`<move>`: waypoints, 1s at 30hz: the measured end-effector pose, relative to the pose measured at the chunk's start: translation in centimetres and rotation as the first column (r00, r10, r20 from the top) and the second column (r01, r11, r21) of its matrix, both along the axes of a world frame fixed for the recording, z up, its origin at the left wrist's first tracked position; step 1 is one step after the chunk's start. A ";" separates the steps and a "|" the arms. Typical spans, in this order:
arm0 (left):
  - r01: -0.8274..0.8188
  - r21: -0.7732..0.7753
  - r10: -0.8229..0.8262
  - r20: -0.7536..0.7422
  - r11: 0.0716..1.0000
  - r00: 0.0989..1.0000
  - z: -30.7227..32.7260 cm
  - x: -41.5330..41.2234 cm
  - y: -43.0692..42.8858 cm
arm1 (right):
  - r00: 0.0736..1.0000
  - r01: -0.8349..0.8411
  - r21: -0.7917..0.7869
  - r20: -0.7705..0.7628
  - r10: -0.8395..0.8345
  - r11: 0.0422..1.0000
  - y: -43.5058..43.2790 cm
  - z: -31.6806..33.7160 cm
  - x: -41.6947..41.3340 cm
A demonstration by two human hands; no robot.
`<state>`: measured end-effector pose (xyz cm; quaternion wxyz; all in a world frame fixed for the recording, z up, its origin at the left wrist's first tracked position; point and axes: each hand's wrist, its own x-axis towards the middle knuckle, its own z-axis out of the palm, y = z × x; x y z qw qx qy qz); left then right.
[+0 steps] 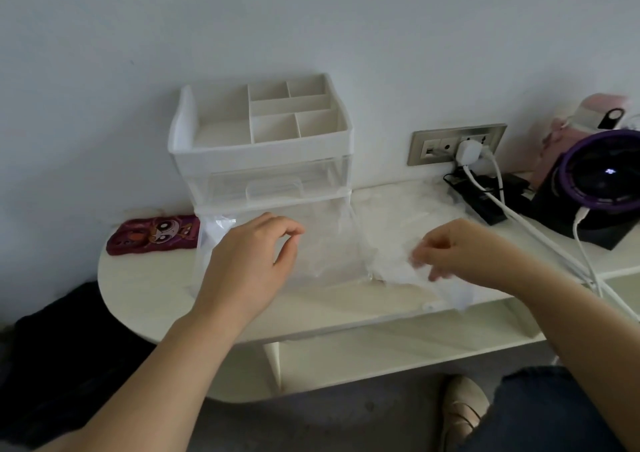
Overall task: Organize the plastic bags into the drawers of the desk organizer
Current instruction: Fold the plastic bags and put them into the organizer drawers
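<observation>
A phone case (152, 235) lies left of the organizer (263, 153). Cables (540, 243) and a fan (602, 174) crowd the right. The open drawer (332, 243) comes near the desk (145, 295) edge. The right hand (460, 250) pinches a plastic bag (398, 268) beside the drawer. The left hand (246, 261) curls above the drawer, and it is hard to tell if it holds anything.

Left hand (249, 261) relaxed; right hand (460, 254) apparently pinching.

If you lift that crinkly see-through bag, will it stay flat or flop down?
Probably flop: the plastic bag lies crumpled where the right hand pinches it. Likely very light, since it looks thin and see-through. Its shiny film may slip easily.
</observation>
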<state>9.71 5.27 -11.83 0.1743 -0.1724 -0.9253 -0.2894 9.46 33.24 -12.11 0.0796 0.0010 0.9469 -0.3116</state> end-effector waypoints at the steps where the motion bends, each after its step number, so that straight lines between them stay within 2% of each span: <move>1: 0.019 0.009 -0.019 0.004 1.000 1.000 0.1 0.2 0.2 | 0.999 0.026 -0.174 0.040 -0.019 0.984 -0.4 0.5 0.4; 3: 0.082 0.076 -0.085 0.036 0.994 0.996 0.5 0.7 0.9 | 0.996 0.087 -0.477 0.065 -0.064 0.875 -1.7 1.2 1.0; 7: 0.152 0.407 -0.273 0.257 0.901 0.927 1.7 1.5 2.3 | 0.993 0.065 -0.816 -0.005 -0.119 0.575 -5.7 2.3 1.6; 10: 0.135 0.598 -0.431 0.386 0.790 0.816 2.4 1.5 2.4 | 0.997 0.014 -0.918 -0.016 -0.073 0.397 -8.4 3.1 1.8; 13: 0.121 0.725 -0.555 0.397 0.678 0.731 3.0 1.1 1.6 | 0.999 -0.051 -0.941 -0.048 0.017 0.334 -9.9 4.0 1.6; 15: 0.131 0.792 -0.652 0.383 0.597 0.654 3.3 0.8 0.9 | 0.993 -0.114 -0.912 -0.096 0.065 0.394 -10.6 4.5 1.4; 17: 0.142 0.823 -0.709 0.370 0.550 0.601 3.5 0.5 0.1 | 0.980 -0.193 -0.825 -0.138 0.141 0.532 -11.1 5.0 1.1; 19: 0.048 0.861 -0.719 0.391 0.507 0.575 3.7 0.1 -0.8 | 0.954 -0.296 -0.684 -0.173 0.246 0.667 -11.6 5.5 0.9; 21: -0.114 0.889 -0.709 0.426 0.444 0.562 3.7 -0.5 -1.7 | 0.924 -0.382 -0.560 -0.212 0.318 0.736 -12.4 5.9 0.9; 24: -0.283 0.886 -0.672 0.464 0.368 0.578 3.5 -1.1 -2.4 | 0.893 -0.443 -0.393 -0.270 0.360 0.806 -14.0 5.5 0.3; 26: -0.349 0.870 -0.623 0.493 0.348 0.607 3.2 -1.4 -2.7 | 0.847 -0.465 -0.155 -0.365 0.387 0.872 -14.5 4.3 -0.2; 28: -0.399 0.861 -0.581 0.509 0.316 0.636 2.9 -1.7 -3.0 | 0.815 -0.393 0.094 -0.425 0.394 0.915 -14.8 2.9 -0.2; 30: -0.451 0.853 -0.541 0.517 0.262 0.663 2.7 -1.8 -3.0 | 0.815 -0.340 0.225 -0.414 0.405 0.913 -14.9 1.8 0.0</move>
